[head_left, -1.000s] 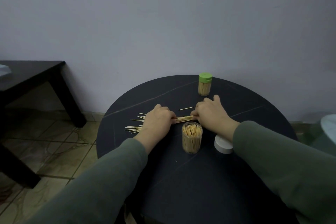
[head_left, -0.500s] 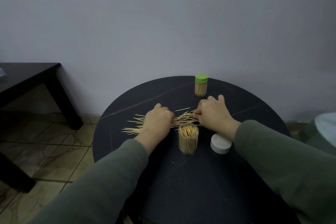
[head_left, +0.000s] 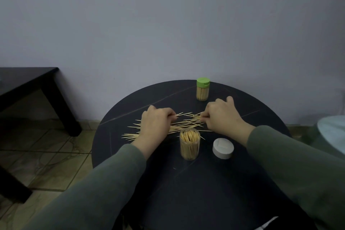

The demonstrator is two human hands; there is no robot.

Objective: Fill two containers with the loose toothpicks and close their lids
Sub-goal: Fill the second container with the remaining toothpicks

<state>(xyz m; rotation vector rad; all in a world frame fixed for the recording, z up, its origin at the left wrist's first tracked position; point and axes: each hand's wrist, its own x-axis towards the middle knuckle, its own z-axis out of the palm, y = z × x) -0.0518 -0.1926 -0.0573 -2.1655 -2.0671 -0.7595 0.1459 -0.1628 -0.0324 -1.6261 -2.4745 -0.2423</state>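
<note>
A scatter of thin, pale wooden toothpicks (head_left: pixel 183 124) lies flat on the round dark tabletop (head_left: pixel 205 183), which is matte with faint light veins. Most of the sticks have their long axes running left to right, a few crossing at slight angles; they sit between and under the two hands, spreading out past the left hand toward the table's left edge. The left hand (head_left: pixel 155 124) rests knuckles-up on them, fingers curled with the tips pinching a few toothpicks. The right hand (head_left: pixel 225 115) is likewise curled, its fingertips pinching the right ends of the sticks, though the exact grip is hard to make out from behind the knuckles. Just in front of the pile stands an open clear plastic cylinder (head_left: pixel 189 144), packed with toothpicks standing upright. Beside it to the right lies a white round cap (head_left: pixel 223 148). Farther back stands a second clear jar with a green lid (head_left: pixel 203 89) closed on it. No writing is legible on either.
</note>
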